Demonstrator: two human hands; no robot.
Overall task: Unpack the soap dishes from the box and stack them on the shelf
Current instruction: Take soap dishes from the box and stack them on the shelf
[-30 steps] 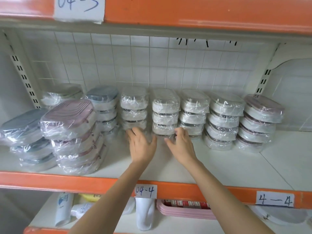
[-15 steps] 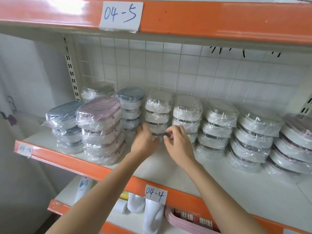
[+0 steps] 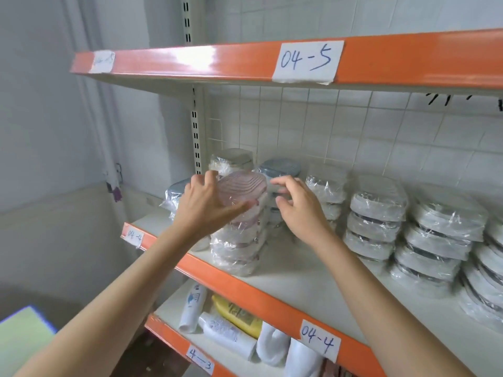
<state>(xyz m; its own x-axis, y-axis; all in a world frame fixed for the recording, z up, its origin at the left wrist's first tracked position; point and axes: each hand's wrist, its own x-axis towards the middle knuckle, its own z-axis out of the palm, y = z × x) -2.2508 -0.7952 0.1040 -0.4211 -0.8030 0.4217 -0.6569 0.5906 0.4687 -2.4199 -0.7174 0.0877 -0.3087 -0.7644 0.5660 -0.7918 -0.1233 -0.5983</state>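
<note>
- Both hands have moved left along the shelf (image 3: 313,284), away from the white stacks at the back row, and now flank the pink-topped stack (image 3: 239,227) near the front edge.
- Reads as straightening, not adding: no dish carried, so the unpacking step looks paused or finished. No box in view.
- Shelf holds many stacks of soap dishes; white stacks (image 3: 375,216) run off to the right, grey-lidded ones behind the pink.
- Left hand (image 3: 204,205): fingers spread and straight, thumb against the side of the top pink dish (image 3: 242,189), gripping nothing.
- Right hand (image 3: 299,208): fingers loosely curled, empty, just beside the stack; contact unclear.
- Each dish is an oval with a ribbed lid, wrapped in crinkled clear film; likely slippery.
</note>
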